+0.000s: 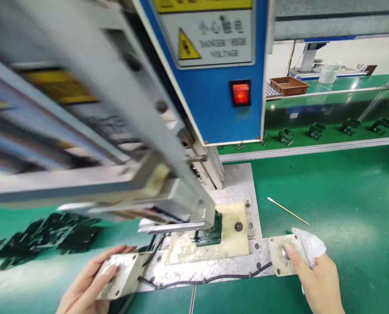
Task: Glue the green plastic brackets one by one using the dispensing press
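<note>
My left hand grips the left button box of a press, thumb on its top face. At the right button box, my right hand has its thumb on the round metal button and its fingers behind, with a crumpled white cloth between hand and box. Between the boxes, a dark plastic part sits on the cream fixture block, partly hidden by the press head above it. Much of the press's left side is blurred.
A cotton swab lies on the green table to the right. Several dark parts are piled at the left. The blue control panel shows a lit red switch. Black brackets line the conveyor behind, with a brown tray beyond.
</note>
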`<state>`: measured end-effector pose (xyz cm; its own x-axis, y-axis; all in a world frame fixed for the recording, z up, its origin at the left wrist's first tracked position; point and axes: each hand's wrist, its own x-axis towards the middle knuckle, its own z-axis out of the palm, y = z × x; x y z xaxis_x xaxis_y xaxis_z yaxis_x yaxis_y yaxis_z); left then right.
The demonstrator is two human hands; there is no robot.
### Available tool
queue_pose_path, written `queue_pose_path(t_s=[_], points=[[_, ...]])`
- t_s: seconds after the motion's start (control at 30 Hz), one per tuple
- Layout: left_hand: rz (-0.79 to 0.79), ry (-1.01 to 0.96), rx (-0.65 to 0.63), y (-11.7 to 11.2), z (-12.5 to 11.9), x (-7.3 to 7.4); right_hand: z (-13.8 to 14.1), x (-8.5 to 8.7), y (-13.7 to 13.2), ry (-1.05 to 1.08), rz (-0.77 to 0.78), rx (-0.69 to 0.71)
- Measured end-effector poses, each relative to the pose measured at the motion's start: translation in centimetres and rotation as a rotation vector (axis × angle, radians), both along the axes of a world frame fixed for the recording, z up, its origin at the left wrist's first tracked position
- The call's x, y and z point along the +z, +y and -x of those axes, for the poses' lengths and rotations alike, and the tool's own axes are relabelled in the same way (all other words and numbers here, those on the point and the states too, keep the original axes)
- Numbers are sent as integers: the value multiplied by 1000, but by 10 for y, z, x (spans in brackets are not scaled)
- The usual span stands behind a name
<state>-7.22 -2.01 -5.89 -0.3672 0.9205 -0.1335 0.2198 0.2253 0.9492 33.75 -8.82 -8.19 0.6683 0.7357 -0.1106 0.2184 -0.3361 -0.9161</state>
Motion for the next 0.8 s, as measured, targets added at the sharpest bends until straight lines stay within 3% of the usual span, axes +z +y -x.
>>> queue_pose_path(t_s=[0.13,0.23,0.33,0.43,0.57,0.7,0.8], points=[[-31,-225,45,-2,-11,-4,-24,-9,-6,-123,112,-11],[-73,-249,-24,-6,-17,-8,-58,-18,-8,-197,293,14],[-93,-251,-96,-8,-21,-9,-85,-23,0,-290,388,-56],[-95,-264,-138,-9,-24,-6,-90,-22,2,-367,316,-81],[-93,-260,-175,-11,-23,-4,-71,-16,-2,-387,184,-100],[-67,-244,-153,-10,-20,-5,-53,-10,2,-332,-68,-128],[-49,-255,-122,-10,-20,-5,-47,-10,4,-297,-148,-93]])
